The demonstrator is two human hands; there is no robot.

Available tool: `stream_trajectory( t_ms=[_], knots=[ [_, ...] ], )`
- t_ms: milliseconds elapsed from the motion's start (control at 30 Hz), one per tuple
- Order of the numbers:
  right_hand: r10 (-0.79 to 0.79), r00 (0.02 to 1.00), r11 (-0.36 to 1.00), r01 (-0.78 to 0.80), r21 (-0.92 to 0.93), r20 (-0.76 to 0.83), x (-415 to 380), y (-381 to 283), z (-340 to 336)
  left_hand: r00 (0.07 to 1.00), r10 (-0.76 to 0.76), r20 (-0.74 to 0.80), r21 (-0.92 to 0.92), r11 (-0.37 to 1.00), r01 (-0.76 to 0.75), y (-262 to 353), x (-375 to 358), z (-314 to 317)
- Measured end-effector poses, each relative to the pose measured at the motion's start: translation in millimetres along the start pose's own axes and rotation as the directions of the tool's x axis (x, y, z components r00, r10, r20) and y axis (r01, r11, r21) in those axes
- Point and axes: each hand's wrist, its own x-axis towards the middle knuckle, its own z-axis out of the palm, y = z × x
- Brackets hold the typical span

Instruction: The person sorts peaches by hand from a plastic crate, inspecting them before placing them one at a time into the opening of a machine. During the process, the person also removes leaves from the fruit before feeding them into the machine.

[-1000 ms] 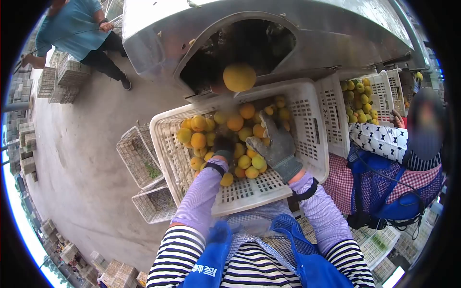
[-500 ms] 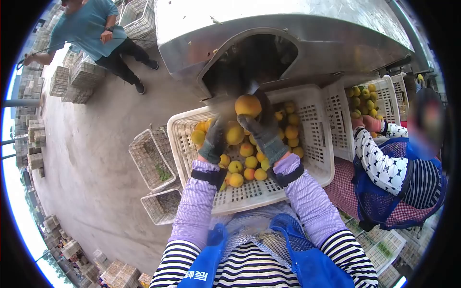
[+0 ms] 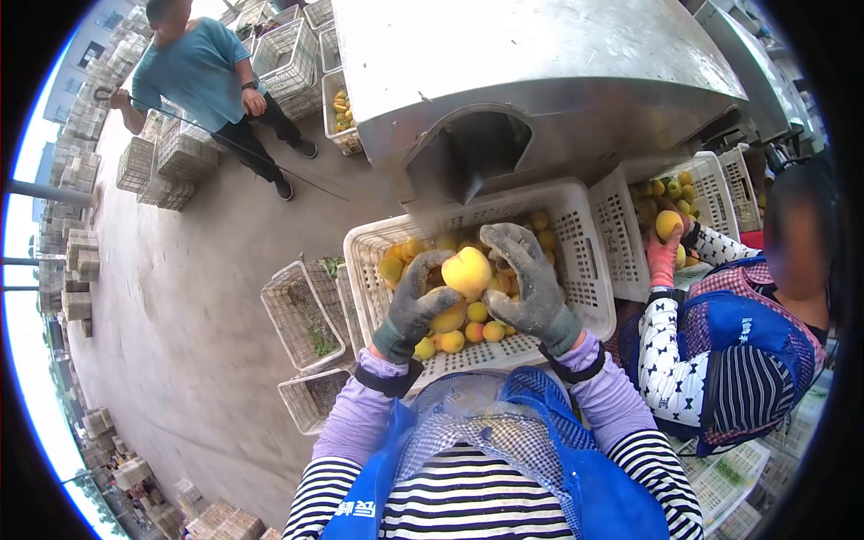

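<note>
A yellow peach (image 3: 466,273) is held up between my two gloved hands, above a white plastic crate (image 3: 590,310). My left hand (image 3: 412,308), in a dark grey glove, curls its fingers and thumb against the peach's left side. From the right, my right hand (image 3: 533,281) closes on the same peach, fingers arched over it and thumb low. Several more yellow peaches (image 3: 453,341) lie in the crate below, partly hidden by my hands.
A metal machine with a chute opening (image 3: 468,148) stands just beyond the crate. On the right a co-worker (image 3: 720,360) holds a peach over another crate (image 3: 621,234). Wire-like crates (image 3: 301,315) sit on the floor at left. A person in a teal shirt (image 3: 200,72) stands farther off.
My hands have drawn back from the chute side and come together around one peach, the left hand rising from the pile. The co-worker at right has lifted a peach.
</note>
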Motion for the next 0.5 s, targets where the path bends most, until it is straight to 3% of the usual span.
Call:
stream_trajectory(
  t_ms=[100, 200, 267, 300, 333, 400, 433, 500],
  knots=[
    [0.132, 0.990, 0.975, -0.139, 0.176, 0.052, -11.1, -7.5, 7.3, 0.992, 0.122, -0.014, 0.208, 0.971, -0.116, -1.3, -7.9, 7.9],
    [0.245, 0.951, 0.799, -0.309, 0.515, 0.190, -10.2, -4.7, 3.4, 0.996, -0.013, -0.087, -0.164, 0.986, -0.002, 4.5, -8.8, 11.0],
    [0.216, 0.935, 0.694, -0.350, 0.630, 0.282, -8.4, -1.5, 6.4, 0.999, 0.046, 0.003, 0.011, 0.999, -0.046, 8.1, -10.8, 11.3],
    [0.087, 0.986, 0.913, -0.135, 0.386, 0.140, -6.5, 0.8, 9.3, 0.996, 0.071, 0.052, 0.099, 0.992, -0.076, 10.0, -10.4, 10.9],
    [0.152, 0.986, 0.940, -0.166, 0.299, 0.070, -9.2, -0.2, 10.1, 0.990, 0.089, 0.106, 0.180, 0.978, -0.107, 9.6, -8.4, 10.3],
    [0.256, 0.963, 0.961, -0.245, 0.125, -0.080, -18.8, -6.1, 10.3, 0.998, 0.063, -0.003, -0.086, 0.994, -0.063, 3.6, -1.2, 11.8],
    [0.080, 0.990, 0.996, -0.076, 0.044, -0.113, -17.0, -2.4, 12.0, 0.998, 0.053, -0.023, -0.164, 0.985, -0.056, 4.2, 0.9, 13.1],
    [0.098, 0.984, 0.995, -0.097, 0.017, -0.147, -13.0, -12.2, 20.4, 0.998, 0.036, -0.060, -0.254, 0.966, -0.050, 11.5, 2.9, 19.6]
  ],
)
